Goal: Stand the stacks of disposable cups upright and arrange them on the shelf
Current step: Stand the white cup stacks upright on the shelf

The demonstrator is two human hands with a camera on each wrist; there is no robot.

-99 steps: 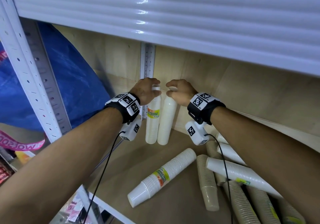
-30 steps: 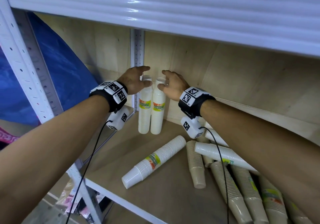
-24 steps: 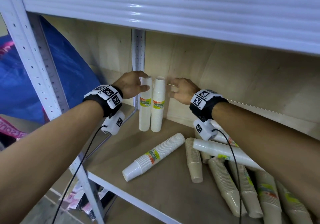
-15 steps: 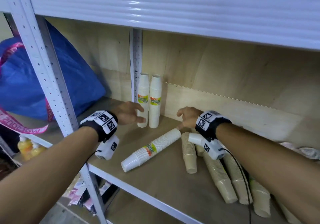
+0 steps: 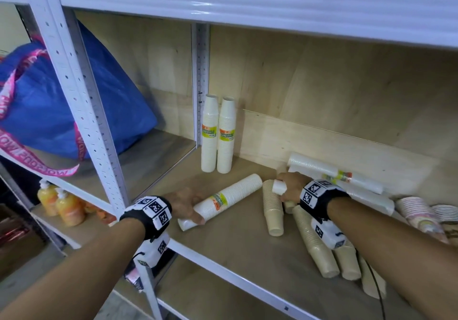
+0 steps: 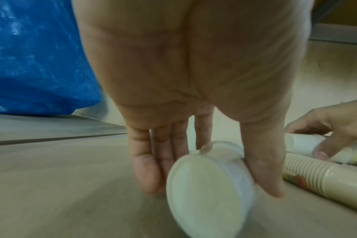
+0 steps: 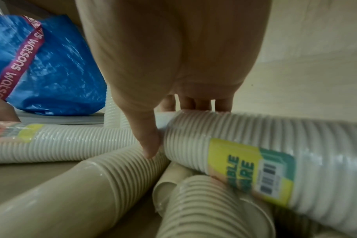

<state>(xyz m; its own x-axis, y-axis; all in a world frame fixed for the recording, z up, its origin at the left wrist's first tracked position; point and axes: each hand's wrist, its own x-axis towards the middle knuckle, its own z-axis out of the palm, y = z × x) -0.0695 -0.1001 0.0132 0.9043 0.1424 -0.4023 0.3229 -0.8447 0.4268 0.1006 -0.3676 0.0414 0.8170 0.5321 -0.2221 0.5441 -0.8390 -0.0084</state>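
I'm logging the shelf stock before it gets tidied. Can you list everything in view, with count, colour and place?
Upright cup stacks: two, white, back of the shelf beside the metal post.
Lying white stack: one, white with a yellow label, front left of the shelf.
Other lying white stacks: at least two, against the back board on the right.
Lying beige stacks: several, beige, middle and right; exact count unclear.
Patterned cups: one stack, far right.
Bag: one, blue with pink straps, neighbouring shelf on the left.
Bottles: two or more, orange, lower left shelf.
Left hand: grips the narrow end of the lying white stack.
Right hand: grips the end of a white stack on the right.
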